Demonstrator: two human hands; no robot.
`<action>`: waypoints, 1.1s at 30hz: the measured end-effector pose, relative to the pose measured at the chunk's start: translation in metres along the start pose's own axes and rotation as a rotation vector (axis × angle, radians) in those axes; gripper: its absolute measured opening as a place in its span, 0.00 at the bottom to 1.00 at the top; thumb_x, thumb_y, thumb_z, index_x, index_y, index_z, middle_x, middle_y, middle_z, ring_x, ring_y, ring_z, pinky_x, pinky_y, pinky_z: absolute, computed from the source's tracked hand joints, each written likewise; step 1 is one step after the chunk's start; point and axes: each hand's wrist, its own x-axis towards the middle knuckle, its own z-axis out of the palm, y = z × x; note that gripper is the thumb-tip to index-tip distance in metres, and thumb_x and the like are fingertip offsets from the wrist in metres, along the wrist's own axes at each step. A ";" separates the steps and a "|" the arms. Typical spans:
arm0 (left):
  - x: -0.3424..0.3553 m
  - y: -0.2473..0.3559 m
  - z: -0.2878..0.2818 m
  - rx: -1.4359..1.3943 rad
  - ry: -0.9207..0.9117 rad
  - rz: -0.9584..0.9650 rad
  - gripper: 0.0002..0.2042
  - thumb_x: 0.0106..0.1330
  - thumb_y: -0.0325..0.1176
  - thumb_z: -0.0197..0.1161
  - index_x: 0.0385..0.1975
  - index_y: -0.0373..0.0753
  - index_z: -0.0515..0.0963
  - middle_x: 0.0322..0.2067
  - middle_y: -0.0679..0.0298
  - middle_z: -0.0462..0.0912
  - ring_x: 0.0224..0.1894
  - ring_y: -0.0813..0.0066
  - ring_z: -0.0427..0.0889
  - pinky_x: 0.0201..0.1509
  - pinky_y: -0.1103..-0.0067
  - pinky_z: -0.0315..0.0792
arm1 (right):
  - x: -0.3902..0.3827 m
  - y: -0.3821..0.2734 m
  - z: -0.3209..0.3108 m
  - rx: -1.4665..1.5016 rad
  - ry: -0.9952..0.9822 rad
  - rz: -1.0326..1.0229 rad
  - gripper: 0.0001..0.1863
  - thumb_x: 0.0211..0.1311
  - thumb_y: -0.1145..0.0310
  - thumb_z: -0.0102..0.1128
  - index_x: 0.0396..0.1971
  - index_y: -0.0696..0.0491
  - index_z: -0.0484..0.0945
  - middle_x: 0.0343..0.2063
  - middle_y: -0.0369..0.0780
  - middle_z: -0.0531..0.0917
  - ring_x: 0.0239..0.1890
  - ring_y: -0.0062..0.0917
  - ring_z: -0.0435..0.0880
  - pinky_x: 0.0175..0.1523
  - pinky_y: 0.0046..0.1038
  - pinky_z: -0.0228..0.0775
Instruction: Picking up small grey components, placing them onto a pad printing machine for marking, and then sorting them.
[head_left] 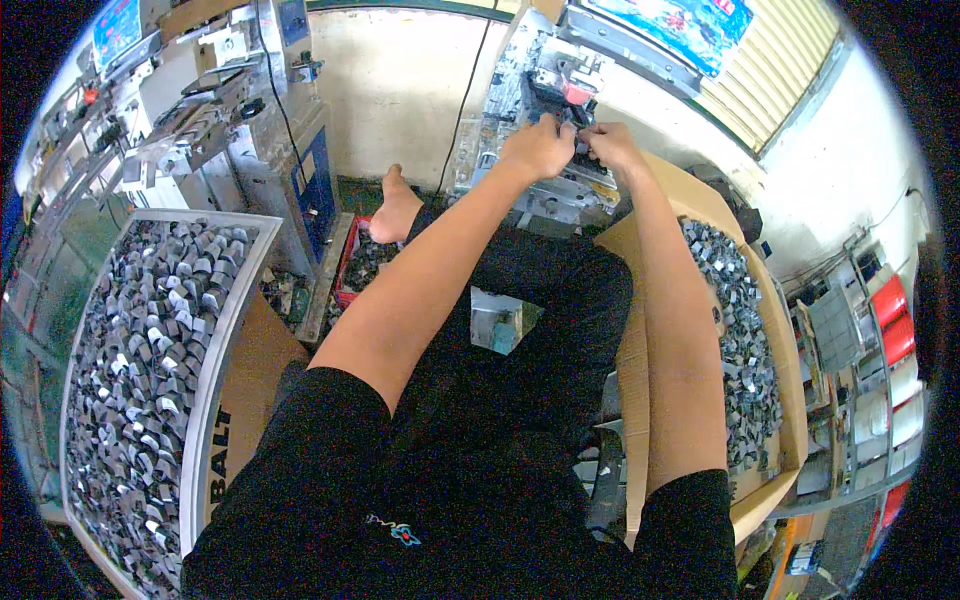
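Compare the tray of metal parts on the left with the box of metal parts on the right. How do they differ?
The tray is pale grey with a raised rim; the box is brown cardboard with open flaps. The tray lies at the person's left, away from both arms; the box lies against the right forearm. The tray looks wider and fuller than the box. Both hold heaps of small shiny grey metal parts.

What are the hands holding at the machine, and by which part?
Both the left hand and right hand pinch a small dark part between them at the press machine. The fingers cover it, so the exact hold cannot be told.
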 end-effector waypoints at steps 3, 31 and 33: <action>-0.007 0.002 -0.004 -0.019 0.023 0.008 0.28 0.73 0.52 0.37 0.50 0.32 0.74 0.52 0.35 0.76 0.55 0.34 0.76 0.63 0.53 0.67 | -0.004 0.002 0.008 -0.080 0.064 -0.040 0.14 0.57 0.60 0.61 0.33 0.54 0.87 0.29 0.49 0.87 0.32 0.39 0.87 0.41 0.40 0.76; -0.027 0.024 -0.018 -0.095 -0.038 -0.068 0.30 0.72 0.55 0.41 0.55 0.31 0.70 0.54 0.36 0.76 0.58 0.36 0.74 0.66 0.55 0.65 | -0.027 0.042 0.023 -0.010 0.054 0.135 0.40 0.67 0.31 0.37 0.65 0.47 0.71 0.64 0.52 0.72 0.68 0.51 0.67 0.72 0.43 0.53; -0.030 0.027 -0.020 -0.092 -0.020 -0.082 0.31 0.72 0.56 0.40 0.55 0.31 0.71 0.52 0.39 0.78 0.57 0.36 0.75 0.65 0.54 0.66 | -0.024 0.052 0.021 0.000 0.059 0.125 0.39 0.69 0.32 0.33 0.66 0.46 0.69 0.66 0.51 0.70 0.69 0.52 0.65 0.72 0.43 0.53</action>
